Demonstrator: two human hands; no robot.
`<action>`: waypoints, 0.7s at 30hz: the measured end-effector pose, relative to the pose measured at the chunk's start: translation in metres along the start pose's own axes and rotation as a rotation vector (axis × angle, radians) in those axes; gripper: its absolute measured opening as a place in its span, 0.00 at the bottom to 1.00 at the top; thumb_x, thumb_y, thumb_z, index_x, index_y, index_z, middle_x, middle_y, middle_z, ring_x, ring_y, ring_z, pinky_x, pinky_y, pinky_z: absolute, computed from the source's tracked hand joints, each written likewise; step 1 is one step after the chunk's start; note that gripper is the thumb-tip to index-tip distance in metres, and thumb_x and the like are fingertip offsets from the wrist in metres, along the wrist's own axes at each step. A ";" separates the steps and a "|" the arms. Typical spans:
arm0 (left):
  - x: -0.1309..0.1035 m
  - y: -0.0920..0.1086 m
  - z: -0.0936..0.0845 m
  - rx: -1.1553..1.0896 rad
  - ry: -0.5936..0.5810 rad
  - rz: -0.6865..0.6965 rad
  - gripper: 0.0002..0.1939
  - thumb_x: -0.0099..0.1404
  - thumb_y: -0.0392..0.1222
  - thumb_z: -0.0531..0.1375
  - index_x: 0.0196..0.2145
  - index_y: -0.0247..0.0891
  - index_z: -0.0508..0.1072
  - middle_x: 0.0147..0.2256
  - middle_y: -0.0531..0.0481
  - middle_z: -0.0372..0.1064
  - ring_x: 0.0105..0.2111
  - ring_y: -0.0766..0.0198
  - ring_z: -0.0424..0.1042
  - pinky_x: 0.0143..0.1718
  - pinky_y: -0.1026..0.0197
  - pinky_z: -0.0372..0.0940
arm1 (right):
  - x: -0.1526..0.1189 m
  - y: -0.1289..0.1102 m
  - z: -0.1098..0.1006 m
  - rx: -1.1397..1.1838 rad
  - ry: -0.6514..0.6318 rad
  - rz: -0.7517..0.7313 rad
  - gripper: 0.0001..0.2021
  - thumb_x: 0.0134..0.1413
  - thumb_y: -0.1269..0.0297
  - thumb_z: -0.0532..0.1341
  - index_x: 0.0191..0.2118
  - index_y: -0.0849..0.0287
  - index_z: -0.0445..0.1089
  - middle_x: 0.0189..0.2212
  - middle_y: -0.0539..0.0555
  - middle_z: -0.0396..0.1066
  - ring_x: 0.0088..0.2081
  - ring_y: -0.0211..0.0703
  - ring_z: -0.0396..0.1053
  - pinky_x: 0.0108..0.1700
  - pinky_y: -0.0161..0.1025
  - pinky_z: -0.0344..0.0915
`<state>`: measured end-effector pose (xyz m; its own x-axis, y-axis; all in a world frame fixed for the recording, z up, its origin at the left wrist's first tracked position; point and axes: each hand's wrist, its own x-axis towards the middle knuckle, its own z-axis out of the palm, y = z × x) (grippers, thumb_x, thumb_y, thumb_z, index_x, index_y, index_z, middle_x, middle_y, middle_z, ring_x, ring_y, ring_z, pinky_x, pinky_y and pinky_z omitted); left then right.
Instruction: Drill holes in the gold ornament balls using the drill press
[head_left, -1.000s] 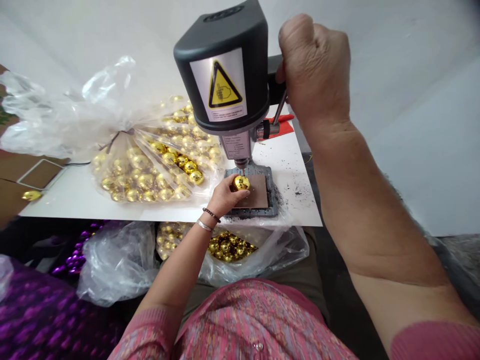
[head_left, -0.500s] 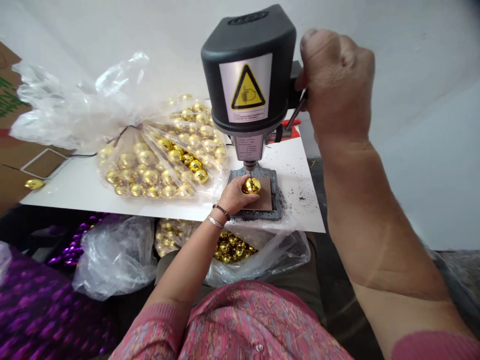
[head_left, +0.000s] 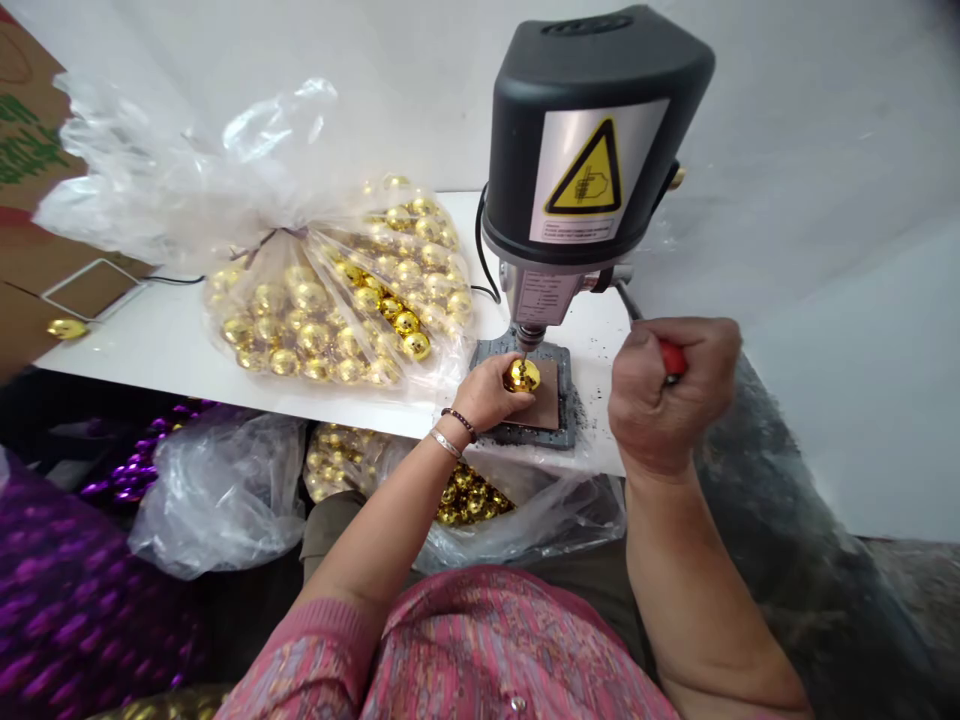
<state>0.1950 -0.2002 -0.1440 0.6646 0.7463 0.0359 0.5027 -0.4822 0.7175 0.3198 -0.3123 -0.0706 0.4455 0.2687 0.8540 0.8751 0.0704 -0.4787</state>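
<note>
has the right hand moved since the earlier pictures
Yes, downward: judged against the drill press's black housing, the right hand was beside it and is now below its lower edge, gripping a red knob.

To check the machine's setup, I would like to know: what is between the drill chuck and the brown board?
In the head view, the thin drill bit and, under it, the gold ball in the left hand lie between them.
</note>
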 end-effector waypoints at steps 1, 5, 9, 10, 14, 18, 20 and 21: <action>0.000 0.000 0.000 0.004 0.000 0.005 0.27 0.53 0.39 0.67 0.51 0.36 0.73 0.46 0.44 0.74 0.45 0.54 0.72 0.49 0.54 0.66 | -0.003 0.002 0.002 0.002 0.011 -0.002 0.05 0.59 0.64 0.52 0.33 0.56 0.63 0.27 0.47 0.64 0.29 0.31 0.61 0.35 0.34 0.62; -0.002 0.001 0.000 0.021 0.002 0.023 0.23 0.54 0.40 0.66 0.49 0.36 0.73 0.43 0.46 0.74 0.43 0.55 0.72 0.47 0.56 0.67 | -0.010 0.010 0.006 0.009 0.036 -0.036 0.07 0.61 0.61 0.52 0.35 0.55 0.64 0.29 0.49 0.65 0.31 0.33 0.65 0.36 0.36 0.64; -0.001 -0.002 0.002 0.031 0.008 0.034 0.22 0.53 0.41 0.66 0.47 0.38 0.73 0.42 0.47 0.74 0.42 0.56 0.72 0.46 0.56 0.67 | -0.015 0.016 0.010 0.041 0.071 -0.091 0.05 0.61 0.63 0.52 0.36 0.55 0.64 0.30 0.49 0.66 0.32 0.32 0.67 0.37 0.35 0.65; -0.001 -0.003 0.003 0.033 0.011 0.035 0.23 0.53 0.41 0.67 0.48 0.38 0.73 0.42 0.46 0.74 0.43 0.55 0.72 0.46 0.56 0.67 | -0.015 0.017 0.011 0.054 0.079 -0.099 0.05 0.61 0.63 0.52 0.36 0.55 0.63 0.30 0.49 0.66 0.32 0.32 0.67 0.37 0.35 0.65; 0.000 -0.006 0.005 0.033 0.016 0.029 0.26 0.52 0.41 0.68 0.50 0.38 0.73 0.43 0.46 0.74 0.44 0.54 0.72 0.48 0.55 0.67 | -0.017 0.020 0.015 0.107 0.096 -0.095 0.05 0.61 0.62 0.52 0.36 0.55 0.62 0.30 0.49 0.66 0.32 0.33 0.68 0.38 0.37 0.66; 0.000 -0.005 0.006 0.014 0.013 0.013 0.29 0.52 0.41 0.68 0.52 0.37 0.72 0.45 0.44 0.74 0.44 0.54 0.72 0.49 0.54 0.67 | -0.024 0.028 0.022 0.140 0.101 -0.079 0.06 0.60 0.61 0.51 0.37 0.56 0.62 0.31 0.49 0.67 0.34 0.35 0.70 0.40 0.39 0.68; -0.001 -0.005 0.006 0.006 0.011 0.012 0.30 0.52 0.42 0.67 0.53 0.36 0.72 0.45 0.43 0.74 0.45 0.53 0.72 0.50 0.53 0.67 | -0.029 0.032 0.026 0.150 0.094 -0.079 0.07 0.60 0.60 0.51 0.36 0.56 0.61 0.30 0.50 0.67 0.34 0.35 0.70 0.39 0.40 0.68; -0.001 -0.005 0.006 0.001 0.011 0.013 0.30 0.52 0.41 0.68 0.53 0.36 0.72 0.46 0.42 0.74 0.45 0.53 0.72 0.50 0.53 0.67 | -0.031 0.034 0.028 0.155 0.090 -0.075 0.08 0.60 0.58 0.51 0.35 0.57 0.60 0.29 0.50 0.67 0.33 0.36 0.70 0.38 0.40 0.68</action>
<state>0.1950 -0.2007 -0.1519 0.6653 0.7447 0.0526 0.4943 -0.4922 0.7165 0.3301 -0.2918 -0.1190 0.4015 0.1709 0.8998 0.8700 0.2359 -0.4330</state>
